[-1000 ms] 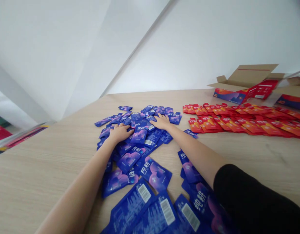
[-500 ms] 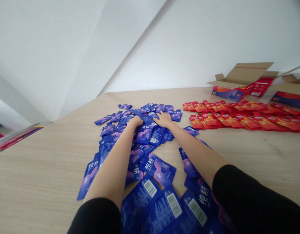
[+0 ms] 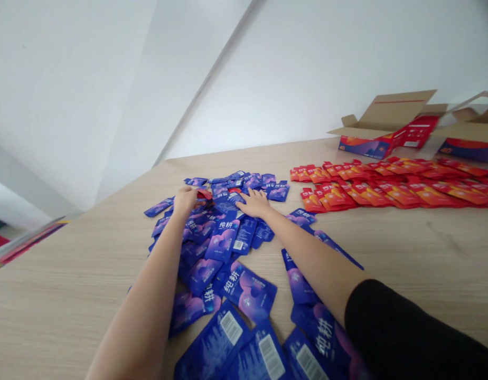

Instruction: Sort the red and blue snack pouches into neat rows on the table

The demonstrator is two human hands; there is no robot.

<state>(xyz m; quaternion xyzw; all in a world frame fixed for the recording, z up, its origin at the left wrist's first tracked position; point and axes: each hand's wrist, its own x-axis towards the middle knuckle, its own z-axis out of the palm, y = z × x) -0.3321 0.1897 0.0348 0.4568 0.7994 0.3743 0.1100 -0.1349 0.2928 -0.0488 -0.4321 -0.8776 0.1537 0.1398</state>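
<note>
One red pouch (image 3: 205, 194) lies just right of your left hand (image 3: 186, 200), toward the far edge of the counter (image 3: 89, 258); that grip curls against it, hold unclear. Your right hand (image 3: 254, 203), farther off, spreads open over blue pouches (image 3: 223, 238).

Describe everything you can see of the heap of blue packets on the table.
The heap of blue packets is a spread of flat, shiny, plastic-looking pouches, overlapping at mixed angles on the pale table. Some show rounded pinkish-purple shapes and white characters; others show barcodes. The nearest run off the picture. The right hand lies spread on the far part; the left hand is at its far left, by a red patch.
</note>
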